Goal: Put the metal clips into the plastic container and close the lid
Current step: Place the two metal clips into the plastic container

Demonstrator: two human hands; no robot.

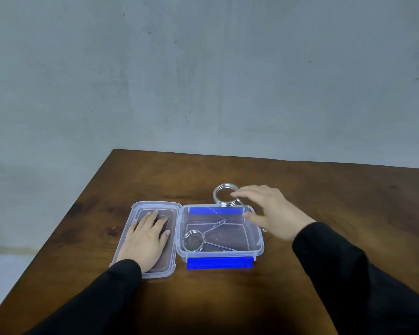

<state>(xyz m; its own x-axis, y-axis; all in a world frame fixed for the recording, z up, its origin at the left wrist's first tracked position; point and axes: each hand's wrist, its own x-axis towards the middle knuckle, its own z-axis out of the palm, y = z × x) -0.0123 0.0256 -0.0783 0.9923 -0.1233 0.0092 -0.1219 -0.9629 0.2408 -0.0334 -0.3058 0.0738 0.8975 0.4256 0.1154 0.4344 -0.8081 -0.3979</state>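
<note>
**One clip in the box, second clip at the right fingertips**

Clear rectangular plastic container [258,240] w/ blue latch flaps sits open on the dark brown wooden table [324,238]. Its clear plastic lid [155,204] lies flat just left of it, long edges touching or nearly so; can't tell if hinged.

Left hand [145,240] rests palm-down on the lid, fingers spread flat and relaxed, gripping nothing. Lid rim shows all round the hand; fingertips stop short of the far lid edge.

Right hand [269,213] hovers over the container's far right corner, fingers loosely spread and slightly curled. Index tip touches or overlaps the coil of a silver metal spring clip [224,194] that stands up just beyond the container's far wall; one wire leg runs back under the fingers. Whether the clip is actually pinched: can't tell, thumb side hidden.

Another silver spring clip [194,241] lies inside the container, coil at the near-left corner, two legs splayed toward centre and the near wall. Right half of the container floor, below the right thumb, is bare.

Blue flap [220,262] on the near wall is folded out flat on the table; the far blue flap [215,210] shows through the wall. Table beyond and right of the right fingers is open wood to the edge by the grey wall [203,68].
</note>
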